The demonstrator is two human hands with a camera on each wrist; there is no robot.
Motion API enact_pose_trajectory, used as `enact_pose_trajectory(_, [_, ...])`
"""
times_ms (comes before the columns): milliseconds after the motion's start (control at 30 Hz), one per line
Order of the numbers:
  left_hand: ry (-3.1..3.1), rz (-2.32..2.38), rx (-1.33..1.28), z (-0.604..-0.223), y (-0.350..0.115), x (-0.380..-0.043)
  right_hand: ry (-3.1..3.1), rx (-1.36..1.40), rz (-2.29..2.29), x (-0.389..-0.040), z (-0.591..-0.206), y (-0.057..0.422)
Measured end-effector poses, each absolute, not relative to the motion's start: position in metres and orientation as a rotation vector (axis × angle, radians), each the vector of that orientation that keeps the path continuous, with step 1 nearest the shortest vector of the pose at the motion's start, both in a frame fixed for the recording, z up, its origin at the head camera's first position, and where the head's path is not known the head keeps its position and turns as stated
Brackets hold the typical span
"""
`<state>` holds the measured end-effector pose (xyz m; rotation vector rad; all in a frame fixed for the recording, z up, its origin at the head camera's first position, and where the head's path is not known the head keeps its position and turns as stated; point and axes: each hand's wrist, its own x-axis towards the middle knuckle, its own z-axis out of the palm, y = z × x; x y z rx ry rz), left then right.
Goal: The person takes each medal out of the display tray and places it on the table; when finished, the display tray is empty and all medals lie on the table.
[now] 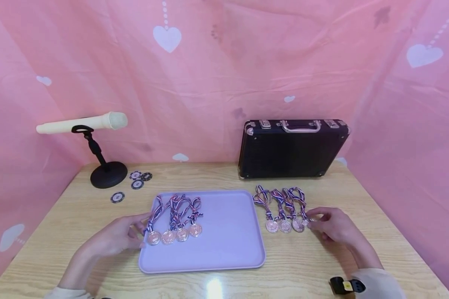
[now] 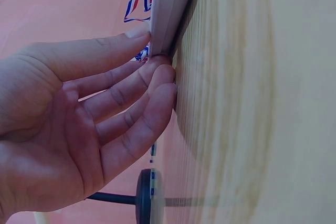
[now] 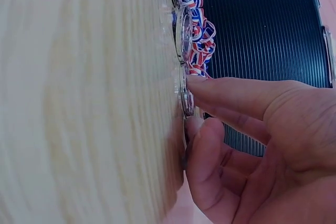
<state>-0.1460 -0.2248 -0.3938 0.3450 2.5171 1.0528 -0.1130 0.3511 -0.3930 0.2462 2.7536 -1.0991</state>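
Two bare hands at work on a wooden desk (image 1: 303, 270), forearms entering from its near edge. The left hand (image 1: 116, 236), palm turned inward, reaches to the left edge of a lilac tray (image 1: 228, 232); its grip is slack, the gently bent fingers and thumb touching the rim near the far left corner. On the tray's left half lie four ribboned medals (image 1: 168, 237), discs toward the near edge. The right hand (image 1: 334, 224), bent inward at the wrist, has its grip closed by thumb and fingers on the outermost medal (image 3: 187, 98) of a second row, which lies on the desk just beyond the tray's right edge. A black case (image 1: 284, 153) stands toward the desk's far right corner; a microphone stand (image 1: 108, 174) and poker chips (image 1: 137, 184) occupy the far left.
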Motion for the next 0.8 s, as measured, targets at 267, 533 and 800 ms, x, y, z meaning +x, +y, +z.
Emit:
enact_pose_trajectory(267, [2.519,1.055,0.351,-0.394,-0.225,-0.146,2.841,0.207,-1.106,-0.113,-0.376,0.343])
enact_pose_trajectory(533, [2.531,1.045,0.338,-0.393,-0.224,-0.145,2.862,0.046,-1.213,-0.127,-0.347,0.288])
enact_pose_trajectory(800, [2.533,1.047,0.361,-0.394,-0.225,-0.145,2.724,-0.100,-1.419,-0.144,-0.350,0.215])
